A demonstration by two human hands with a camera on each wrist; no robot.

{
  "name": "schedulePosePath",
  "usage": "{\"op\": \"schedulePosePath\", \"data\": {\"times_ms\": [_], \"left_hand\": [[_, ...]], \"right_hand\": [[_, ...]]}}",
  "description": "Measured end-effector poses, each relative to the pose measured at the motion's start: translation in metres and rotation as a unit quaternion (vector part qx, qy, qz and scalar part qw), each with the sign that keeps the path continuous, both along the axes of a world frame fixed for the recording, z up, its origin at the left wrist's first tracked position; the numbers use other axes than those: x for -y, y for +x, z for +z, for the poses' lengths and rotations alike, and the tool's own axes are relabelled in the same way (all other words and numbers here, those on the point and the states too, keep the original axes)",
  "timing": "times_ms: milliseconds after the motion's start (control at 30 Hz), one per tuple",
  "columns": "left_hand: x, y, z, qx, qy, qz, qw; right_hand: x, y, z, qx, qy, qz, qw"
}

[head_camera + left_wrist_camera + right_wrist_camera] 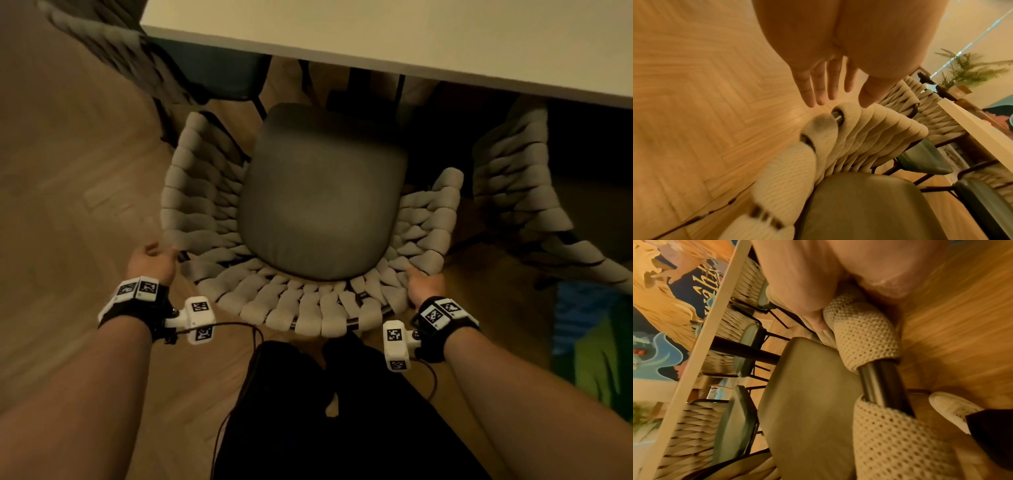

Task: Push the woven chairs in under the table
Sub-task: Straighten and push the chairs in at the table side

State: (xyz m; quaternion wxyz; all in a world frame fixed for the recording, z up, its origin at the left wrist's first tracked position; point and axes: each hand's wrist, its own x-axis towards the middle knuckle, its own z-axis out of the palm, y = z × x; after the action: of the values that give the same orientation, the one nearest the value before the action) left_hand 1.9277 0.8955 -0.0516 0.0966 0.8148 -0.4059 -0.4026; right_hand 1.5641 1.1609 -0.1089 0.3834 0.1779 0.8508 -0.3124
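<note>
A woven chair (301, 308) with a grey seat cushion (322, 205) stands in front of me, its seat front just short of the white table (376, 34). My left hand (152, 260) is at the left end of the curved woven backrest. In the left wrist view its fingers (830, 86) are straight and spread just above the woven rim (869, 129), holding nothing. My right hand (423, 282) grips the right side of the backrest. In the right wrist view its thumb (813, 313) lies on the inner side of the woven strap (863, 337) and the palm wraps over it.
A second woven chair (113, 51) with a teal seat (212, 72) stands at the left, and a third (513, 192) at the right, partly under the table. A green and blue rug (589, 342) lies at the right. My legs (308, 411) stand behind the chair on wooden floor.
</note>
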Motion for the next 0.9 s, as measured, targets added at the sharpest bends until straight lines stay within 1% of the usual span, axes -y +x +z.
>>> {"op": "schedulePosePath", "data": {"times_ms": [67,133,233,300,433,467,567,633,767,900], "left_hand": [[0.018,-0.010,0.001,0.006,0.021,-0.030,0.999],[0.033,-0.017,-0.003,0.005,0.034,-0.040,0.999],[0.053,-0.023,-0.013,0.022,0.051,-0.061,0.997],[0.066,-0.021,-0.023,0.017,0.059,-0.072,0.996],[0.085,-0.007,-0.054,0.013,0.063,-0.088,0.994],[0.082,-0.014,-0.044,0.003,0.061,-0.087,0.994],[0.083,-0.019,-0.041,-0.028,0.056,-0.076,0.995],[0.082,-0.019,-0.043,-0.046,0.030,-0.063,0.996],[0.082,-0.014,-0.048,-0.044,-0.007,-0.112,0.993],[0.079,-0.020,-0.043,-0.054,-0.055,-0.111,0.991]], "right_hand": [[0.000,0.001,-0.001,-0.013,0.009,0.003,1.000],[0.003,0.003,0.000,-0.027,0.026,-0.001,0.999],[0.007,0.005,0.002,-0.037,0.024,-0.028,0.999],[0.009,0.007,0.005,-0.041,0.026,-0.036,0.998],[0.013,0.011,0.008,-0.047,0.075,-0.045,0.995],[0.014,0.012,0.011,-0.054,0.086,-0.039,0.994],[0.012,0.017,0.013,-0.079,0.083,-0.019,0.993],[0.010,0.016,0.016,-0.089,0.066,0.001,0.994],[0.008,0.019,0.016,-0.094,0.041,-0.015,0.995],[-0.005,0.008,0.020,-0.095,0.012,-0.033,0.995]]}}
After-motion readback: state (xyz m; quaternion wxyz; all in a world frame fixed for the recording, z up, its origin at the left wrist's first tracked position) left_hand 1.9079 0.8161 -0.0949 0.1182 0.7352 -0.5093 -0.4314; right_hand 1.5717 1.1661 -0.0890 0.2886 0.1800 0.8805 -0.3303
